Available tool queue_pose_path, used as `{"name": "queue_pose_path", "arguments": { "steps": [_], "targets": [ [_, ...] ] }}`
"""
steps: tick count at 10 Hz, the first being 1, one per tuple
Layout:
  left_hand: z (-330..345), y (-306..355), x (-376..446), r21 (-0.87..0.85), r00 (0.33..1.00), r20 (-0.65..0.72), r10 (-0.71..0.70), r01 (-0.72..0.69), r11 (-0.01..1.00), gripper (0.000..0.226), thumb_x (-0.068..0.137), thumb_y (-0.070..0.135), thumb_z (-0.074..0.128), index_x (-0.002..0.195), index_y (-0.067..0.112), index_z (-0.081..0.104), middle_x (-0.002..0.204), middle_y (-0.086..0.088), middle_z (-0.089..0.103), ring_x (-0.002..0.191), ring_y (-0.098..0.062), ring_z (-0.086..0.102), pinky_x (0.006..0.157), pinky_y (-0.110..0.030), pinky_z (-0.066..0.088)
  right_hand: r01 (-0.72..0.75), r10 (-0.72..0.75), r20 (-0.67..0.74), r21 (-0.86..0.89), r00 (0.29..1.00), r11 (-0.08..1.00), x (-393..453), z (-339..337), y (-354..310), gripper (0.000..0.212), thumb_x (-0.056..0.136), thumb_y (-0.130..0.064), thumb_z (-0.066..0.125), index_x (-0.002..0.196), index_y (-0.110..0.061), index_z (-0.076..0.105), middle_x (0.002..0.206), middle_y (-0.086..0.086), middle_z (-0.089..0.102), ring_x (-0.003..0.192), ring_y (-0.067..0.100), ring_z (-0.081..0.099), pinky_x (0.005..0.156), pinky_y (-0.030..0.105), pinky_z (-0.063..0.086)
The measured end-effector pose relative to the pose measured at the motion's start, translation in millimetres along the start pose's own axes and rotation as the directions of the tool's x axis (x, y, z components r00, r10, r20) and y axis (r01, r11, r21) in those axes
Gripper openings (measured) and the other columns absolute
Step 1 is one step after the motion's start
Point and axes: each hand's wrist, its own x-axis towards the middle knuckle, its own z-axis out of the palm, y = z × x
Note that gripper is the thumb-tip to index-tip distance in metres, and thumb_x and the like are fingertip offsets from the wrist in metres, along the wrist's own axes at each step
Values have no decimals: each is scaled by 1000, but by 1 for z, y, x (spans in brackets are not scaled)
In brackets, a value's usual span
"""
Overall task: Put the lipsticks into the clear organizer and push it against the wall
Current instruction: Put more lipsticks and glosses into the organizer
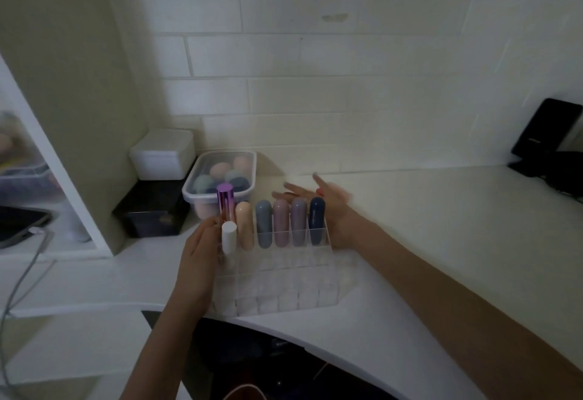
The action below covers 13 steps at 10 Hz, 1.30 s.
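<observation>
we've got the organizer (284,273) sitting on the counter (426,226) near the front edge, well apart from the wall (315,100) for now. looks like the lipsticks are all in, so we reckon the step in hand is the push back.

our left hand (198,257) is pressed to the organizer's left side, fingers curled by the white tube (228,237). can't tell if it's actually gripping the wall of the thing or just resting on it. our right hand (318,199) is blurry, spread loose with fingers splayed behind the far right corner, grasping nothing.

to do the push well, we'd say keep both palms low on the side walls and slide it flat and slow. the tubes stand tall and loose in their slots, so a shove up high could tip it or rattle them out. also steer it a bit right, since the sponge tub (220,179) sits just behind the left end and would block it.

what's inside: back row holds a purple tube (225,202), peach tube (244,224), blue-grey tube (263,223), pink tube (280,223), lilac tube (298,221) and navy tube (317,220), all upright. the white one is one row forward at the left. front rows are bare. the lidded tub holds pastel sponges, beside a white box (162,153) on a black box (151,210).
</observation>
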Motion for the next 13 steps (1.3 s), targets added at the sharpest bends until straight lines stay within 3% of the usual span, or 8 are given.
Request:
{"name": "queue_pose_path", "arguments": {
  "steps": [1,2,4,6,7,9,12,13],
  "targets": [
    [1,-2,2,15,1000,17,12,-12,1000,31,98,22,35,81,27,61,86,7,61,79,-9,55,64,-24,41,-164,227,-149,350,962,922,6,6,-6,20,83,-27,61,93,-43,67,129,-1,61,103,6,61,96,14,45],
    [0,-3,3,-15,1000,10,19,-19,1000,32,97,21,35,79,25,61,82,7,61,75,-8,55,63,-23,41,-194,277,-342,259,898,946,1,8,-6,35,81,-14,71,112,-17,53,96,4,65,77,15,61,75,27,53],
    [3,2,0,-53,999,-8,-41,40,998,31,96,22,37,77,26,61,82,4,61,76,-12,55,66,-26,43,-85,79,-303,-7,950,996,-5,5,-6,46,83,-10,64,98,-53,62,108,-18,56,106,5,55,95,26,41],
    [1,3,0,-30,999,-8,-33,33,999,32,97,21,36,78,26,61,82,6,61,76,-9,54,65,-24,41,206,-202,-709,-81,676,975,-22,-12,-9,25,98,-25,42,108,-23,65,109,8,68,84,13,64,79,21,54],
    [1,3,0,-47,999,-8,-51,51,998,31,96,23,37,78,27,61,84,4,61,79,-13,55,68,-27,43,23,-156,-792,-177,590,984,-29,-32,5,29,99,-23,38,116,-20,62,121,-2,64,109,11,59,100,27,44],
    [3,7,-2,-35,1000,-2,-28,28,999,32,97,22,36,78,28,60,83,8,60,76,-8,54,64,-25,40,-248,80,-672,-157,737,956,-23,-42,27,25,93,-15,51,110,-18,69,124,4,65,114,21,59,95,21,37],
    [3,8,-3,-19,1000,-13,-7,7,1000,33,97,20,34,77,26,61,80,7,60,73,-6,53,62,-21,40,-205,20,-685,-190,729,960,-28,-41,23,20,90,-9,52,94,-16,71,102,2,70,89,14,62,75,12,43],
    [3,8,-3,-11,1000,-7,-5,5,1000,33,97,21,34,78,27,59,80,9,59,72,-4,52,62,-20,39,-137,45,-703,-75,710,988,-34,-42,20,7,85,-20,64,85,-16,70,104,0,71,99,16,64,93,29,48]
  ]
}}
